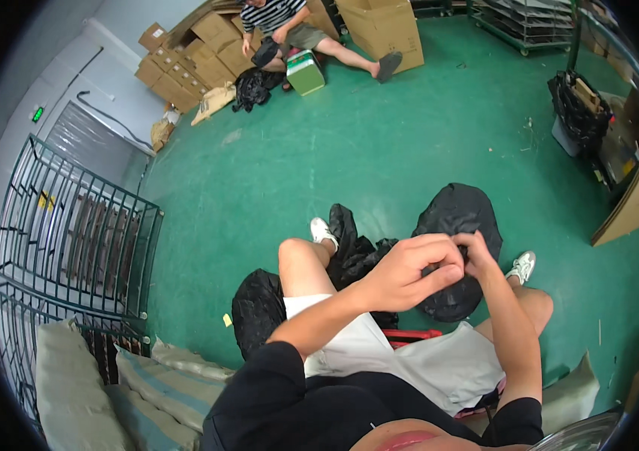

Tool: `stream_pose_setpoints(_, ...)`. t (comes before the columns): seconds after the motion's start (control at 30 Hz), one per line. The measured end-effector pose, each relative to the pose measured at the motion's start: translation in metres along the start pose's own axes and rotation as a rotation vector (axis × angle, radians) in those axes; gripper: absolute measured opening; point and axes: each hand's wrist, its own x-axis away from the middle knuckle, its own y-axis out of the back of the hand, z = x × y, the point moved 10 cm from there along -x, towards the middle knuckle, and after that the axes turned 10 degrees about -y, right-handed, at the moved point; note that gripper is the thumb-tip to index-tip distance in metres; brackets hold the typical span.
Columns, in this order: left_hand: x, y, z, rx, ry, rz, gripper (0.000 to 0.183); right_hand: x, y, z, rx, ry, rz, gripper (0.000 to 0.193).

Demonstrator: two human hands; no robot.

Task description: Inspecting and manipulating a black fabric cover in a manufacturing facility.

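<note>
I sit with my knees apart above a green floor. My left hand [407,270] and my right hand [477,252] meet in front of me, fingers pinched together on the edge of a black bag-like piece [458,218] that bulges between my feet. What exactly lies between the fingertips is hidden by the hands. More crumpled black material [353,252] lies by my left knee, and a further black bundle [258,308] rests under my left thigh.
A dark metal wire rack [71,233] stands at left, with grey cushions [79,383] below it. At the far side another person sits among stacked cardboard boxes [184,64] beside a green-and-white box [305,72]. A black bag of scraps [578,109] stands at right.
</note>
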Motion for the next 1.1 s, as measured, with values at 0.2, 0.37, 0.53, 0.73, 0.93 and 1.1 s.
stream_pose_setpoints(0.2,-0.035,0.005,-0.205,0.474,-0.869,0.093,0.073,-0.013,0.015,0.017,-0.127,0.086,0.043,0.043)
stream_pose_setpoints(0.37,-0.054,0.031,-0.223,0.653,-0.66,-0.323,0.045,-0.004,0.007,0.024,0.0,0.162,0.024,0.049)
stream_pose_setpoints(0.53,-0.056,0.032,-0.235,0.517,-1.015,-0.033,0.015,-0.005,0.0,0.015,-0.024,0.06,0.129,0.04)
stream_pose_setpoints(0.73,-0.052,-0.019,-0.25,-0.294,-1.091,0.033,0.015,-0.014,0.014,0.007,0.02,0.078,0.037,0.04)
stream_pose_setpoints(0.93,-0.044,0.018,-0.193,-0.28,-0.807,-0.034,0.011,-0.012,0.016,0.021,0.071,0.196,0.089,0.036)
stream_pose_setpoints(1.1,0.002,0.058,0.054,0.064,0.055,-0.366,0.022,-0.023,0.05,0.016,0.128,0.143,-0.169,0.041)
